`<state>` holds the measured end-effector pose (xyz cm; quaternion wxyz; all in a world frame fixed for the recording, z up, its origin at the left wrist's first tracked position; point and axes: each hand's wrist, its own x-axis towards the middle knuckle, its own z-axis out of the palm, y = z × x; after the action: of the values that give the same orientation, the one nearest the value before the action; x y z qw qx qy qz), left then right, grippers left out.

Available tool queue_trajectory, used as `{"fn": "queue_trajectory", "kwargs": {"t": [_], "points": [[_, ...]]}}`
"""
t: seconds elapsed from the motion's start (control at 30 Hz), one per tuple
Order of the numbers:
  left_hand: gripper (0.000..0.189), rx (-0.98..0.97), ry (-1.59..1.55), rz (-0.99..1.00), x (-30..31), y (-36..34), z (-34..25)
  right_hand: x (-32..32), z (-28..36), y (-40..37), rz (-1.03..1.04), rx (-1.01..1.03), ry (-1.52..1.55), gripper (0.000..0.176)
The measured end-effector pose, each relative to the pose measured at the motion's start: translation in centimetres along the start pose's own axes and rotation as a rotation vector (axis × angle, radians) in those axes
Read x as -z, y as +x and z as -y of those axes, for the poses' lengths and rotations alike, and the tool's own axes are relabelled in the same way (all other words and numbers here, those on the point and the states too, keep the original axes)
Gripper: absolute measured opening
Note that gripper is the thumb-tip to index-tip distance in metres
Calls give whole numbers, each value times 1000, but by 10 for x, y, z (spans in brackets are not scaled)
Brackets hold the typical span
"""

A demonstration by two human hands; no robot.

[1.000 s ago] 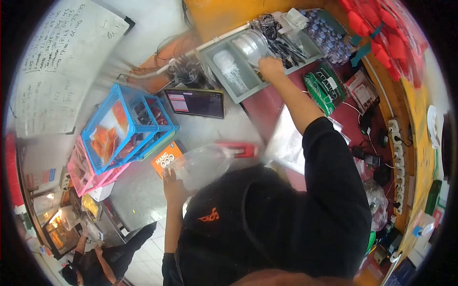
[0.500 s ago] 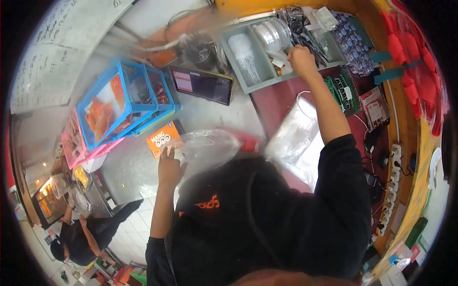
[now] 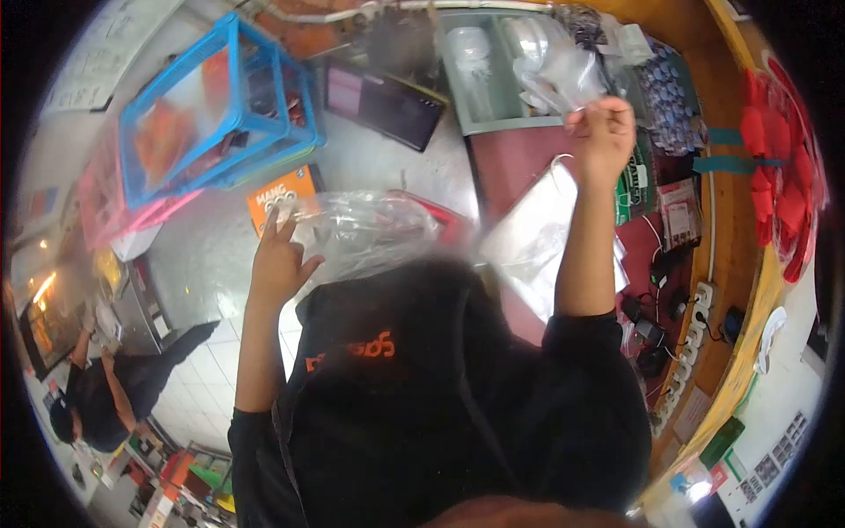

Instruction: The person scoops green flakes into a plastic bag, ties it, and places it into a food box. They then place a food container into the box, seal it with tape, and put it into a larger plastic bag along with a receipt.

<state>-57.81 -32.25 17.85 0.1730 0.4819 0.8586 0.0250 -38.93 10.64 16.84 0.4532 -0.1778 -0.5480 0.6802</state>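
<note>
While my right hand (image 3: 603, 132) is pinching a small clear wrapper (image 3: 563, 75) up over the grey tray (image 3: 493, 126), my left hand (image 3: 277, 257) is gripping the big clear bag (image 3: 374, 233), some fingers spread, keeping it up off the shiny surface (image 3: 383, 172) near the blue basket (image 3: 211, 97).

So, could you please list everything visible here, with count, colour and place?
blue basket: one, blue, upper left
pink basket: one, pink, below it
orange box: one, orange, left of centre
tablet: one, dark, top centre
tray: one, grey, top
large bag: one, clear, centre
small wrapper: one, clear, over tray
power strip: one, white, right
other person: one, dark clothes, lower left
left hand: one, touching large bag's edge
right hand: one, pinching small wrapper
</note>
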Motion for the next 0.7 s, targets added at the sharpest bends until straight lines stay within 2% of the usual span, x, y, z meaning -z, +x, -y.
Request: {"fn": "queue_trajectory", "kwargs": {"t": [0.03,0.1,0.13,0.17,0.2,0.23,0.27,0.3,0.33,0.4,0.43,0.5,0.53,0.57,0.6,0.63,0.7], "points": [[35,-37,-24,-22,4,-1,1,-25,-7,-18,136,-82,162,10],[34,-28,-32,-30,11,-4,1,-77,-36,-64,282,-359,193,13],[34,-67,-154,-45,16,-4,0,-101,-55,-89,456,-232,71,18],[35,-106,-274,-63,22,-10,-1,-135,-60,-108,738,-377,88,21],[35,-83,-262,-55,28,-19,-5,-168,-72,-128,981,-426,-56,21],[39,-167,-378,-111,35,-24,-8,-199,-87,-149,1220,-458,-210,21],[44,-256,-496,-167,43,-30,-7,-224,-104,-173,1387,-346,-558,23],[44,-246,-488,-163,52,-40,-4,-243,-118,-194,1525,-216,-919,26],[42,-244,-460,-218,61,-51,-2,-256,-126,-209,1529,-215,-908,26],[39,-201,-383,-288,65,-75,18,-277,-136,-235,1513,-148,-1180,37],[39,-200,-386,-286,61,-88,38,-288,-128,-239,1514,-151,-1181,37],[39,4,-273,-306,43,-119,89,-304,-105,-236,1488,-24,-881,44],[39,10,-284,-307,33,-136,115,-312,-89,-219,1455,-221,-556,42],[40,93,-251,-297,22,-153,142,-315,-80,-199,1391,-407,-233,40],[40,176,-218,-287,11,-168,168,-314,-86,-191,1200,-381,-243,40],[40,179,-226,-291,-3,-181,192,-311,-96,-181,1009,-351,-251,41],[42,290,-227,-258,-32,-201,238,-300,-147,-163,868,-185,-476,42]]}}
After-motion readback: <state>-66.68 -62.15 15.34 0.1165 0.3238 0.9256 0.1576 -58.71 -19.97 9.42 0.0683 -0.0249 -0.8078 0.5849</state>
